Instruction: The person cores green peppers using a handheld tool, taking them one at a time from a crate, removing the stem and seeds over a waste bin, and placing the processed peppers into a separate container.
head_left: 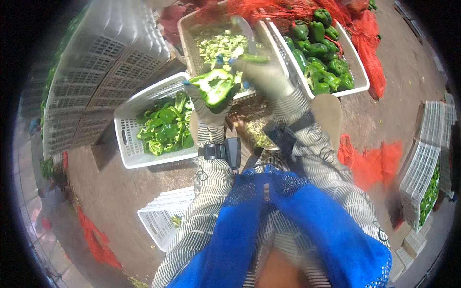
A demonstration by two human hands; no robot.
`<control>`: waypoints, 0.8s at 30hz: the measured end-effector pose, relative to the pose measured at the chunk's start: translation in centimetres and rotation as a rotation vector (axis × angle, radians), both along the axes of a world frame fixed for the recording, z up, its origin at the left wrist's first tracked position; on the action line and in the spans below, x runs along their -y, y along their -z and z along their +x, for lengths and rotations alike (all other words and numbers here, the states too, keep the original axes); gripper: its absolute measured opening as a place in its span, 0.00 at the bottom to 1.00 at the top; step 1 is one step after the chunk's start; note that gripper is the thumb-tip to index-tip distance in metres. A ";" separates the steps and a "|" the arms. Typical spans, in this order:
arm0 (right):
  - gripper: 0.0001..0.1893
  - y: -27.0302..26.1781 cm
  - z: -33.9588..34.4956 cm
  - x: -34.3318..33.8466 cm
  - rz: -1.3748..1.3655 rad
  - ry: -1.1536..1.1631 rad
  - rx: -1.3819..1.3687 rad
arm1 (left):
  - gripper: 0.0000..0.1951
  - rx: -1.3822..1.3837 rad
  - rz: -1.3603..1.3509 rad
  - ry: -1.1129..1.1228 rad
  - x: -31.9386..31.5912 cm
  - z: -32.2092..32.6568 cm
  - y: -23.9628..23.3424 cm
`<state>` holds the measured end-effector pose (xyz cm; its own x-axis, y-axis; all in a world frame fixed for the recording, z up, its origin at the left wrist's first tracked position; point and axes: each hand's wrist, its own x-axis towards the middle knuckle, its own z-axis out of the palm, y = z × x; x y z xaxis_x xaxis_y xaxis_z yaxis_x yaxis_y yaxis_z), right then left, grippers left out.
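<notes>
A cut-open green bell pepper (215,86), its pale inside facing up, rests in my gloved left hand (210,113). My gloved right hand (266,77) is blurred beside it, over the edge of a white plastic crate (183,36) holding pale green pepper scraps (223,45). Close above that hand a green strip (255,58) and a translucent curved streak (245,32) show; blur hides what the fingers grip. Blue bands show at some fingertips. Left of my hands, a white crate (124,144) contains cut green pepper pieces (165,124).
Whole green peppers (318,46) fill a crate (360,84) at upper right, with red mesh sacks (365,46) around it. Tall stacked crates (104,68) stand at left. Another white crate (153,223) sits near my leg. More crates (419,172) stand far right.
</notes>
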<state>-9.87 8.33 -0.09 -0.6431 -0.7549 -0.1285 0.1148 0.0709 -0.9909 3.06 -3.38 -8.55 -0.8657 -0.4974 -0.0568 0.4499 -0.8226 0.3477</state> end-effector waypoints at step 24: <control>0.14 -0.3 4.4 3.1 0.000 0.174 -0.490 | 0.29 0.499 -0.608 -0.347 0.5 0.2 -3.1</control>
